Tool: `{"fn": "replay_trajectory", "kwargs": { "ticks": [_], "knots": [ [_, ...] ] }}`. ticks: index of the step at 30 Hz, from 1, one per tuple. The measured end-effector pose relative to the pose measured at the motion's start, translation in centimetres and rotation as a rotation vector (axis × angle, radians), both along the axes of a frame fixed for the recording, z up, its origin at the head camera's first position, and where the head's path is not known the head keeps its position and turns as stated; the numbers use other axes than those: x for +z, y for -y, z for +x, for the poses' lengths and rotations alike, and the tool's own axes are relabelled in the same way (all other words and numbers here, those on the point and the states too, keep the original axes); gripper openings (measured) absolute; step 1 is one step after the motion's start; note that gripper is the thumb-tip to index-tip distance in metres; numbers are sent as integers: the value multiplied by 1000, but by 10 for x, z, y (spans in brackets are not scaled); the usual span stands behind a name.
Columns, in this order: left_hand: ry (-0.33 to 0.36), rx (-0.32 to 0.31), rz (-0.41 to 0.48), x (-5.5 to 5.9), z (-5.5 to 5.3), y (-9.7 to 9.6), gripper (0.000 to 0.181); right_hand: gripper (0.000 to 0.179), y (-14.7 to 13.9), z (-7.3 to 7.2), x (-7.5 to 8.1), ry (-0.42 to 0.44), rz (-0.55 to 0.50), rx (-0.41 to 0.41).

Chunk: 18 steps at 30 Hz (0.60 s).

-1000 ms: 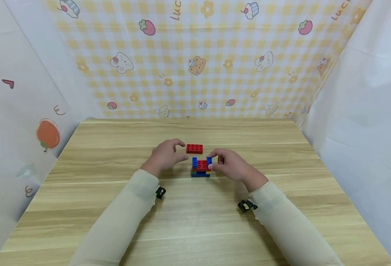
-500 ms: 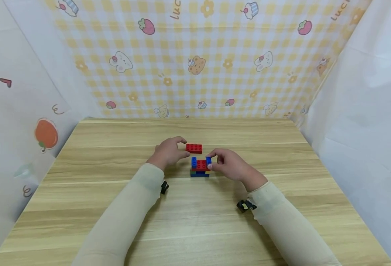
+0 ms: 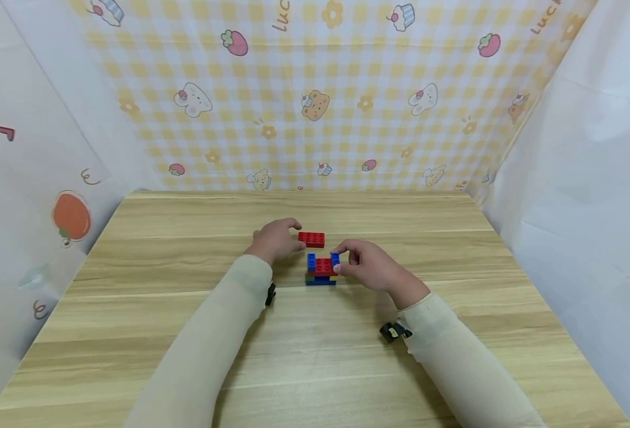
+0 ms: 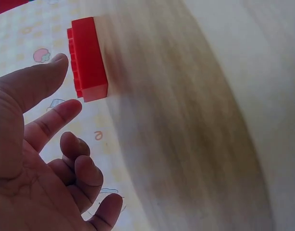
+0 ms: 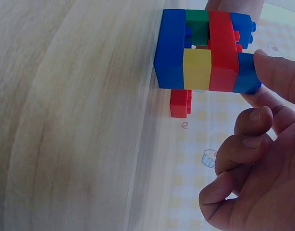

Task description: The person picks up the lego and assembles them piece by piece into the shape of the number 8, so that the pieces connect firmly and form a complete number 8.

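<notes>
On the table stands a small stack of building bricks. Its layers are a blue base brick (image 5: 169, 53), a green brick (image 5: 196, 23) and a yellow brick (image 5: 197, 70), then a red brick (image 5: 223, 57). Two small blue bricks top it, one at the left end (image 3: 312, 262) and one at the right. My right hand (image 3: 372, 266) pinches the right small blue brick (image 5: 246, 72) between thumb and forefinger. Behind the stack lies a loose red brick (image 3: 312, 239), studs up. At its left end is my left hand (image 3: 276, 239), thumb and forefinger spread apart; contact cannot be told.
The wooden table (image 3: 315, 356) reaches back to a yellow checked cloth (image 3: 347, 137). White cloth walls (image 3: 588, 196) rise at both sides. Each wrist carries a small black device (image 3: 392, 331).
My left hand has moved a little right and away from me, up to the loose red brick's left end. The right hand has kept its pinch on the stack's small blue brick.
</notes>
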State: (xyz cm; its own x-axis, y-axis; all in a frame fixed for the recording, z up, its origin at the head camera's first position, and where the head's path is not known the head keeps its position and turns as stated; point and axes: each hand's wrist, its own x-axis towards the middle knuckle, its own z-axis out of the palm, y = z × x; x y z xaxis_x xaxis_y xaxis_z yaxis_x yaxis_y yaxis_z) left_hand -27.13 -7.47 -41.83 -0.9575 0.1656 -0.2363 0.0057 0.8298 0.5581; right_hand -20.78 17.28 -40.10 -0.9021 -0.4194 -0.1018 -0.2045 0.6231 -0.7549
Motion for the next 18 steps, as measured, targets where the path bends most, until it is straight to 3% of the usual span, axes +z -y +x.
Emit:
{"fn": "replay_trajectory", "kwargs": {
  "ticks": [18],
  "knots": [
    [38,6,-42,-4,-6,-12,45,27,0,0,-1,-8,-3,1]
  ]
}}
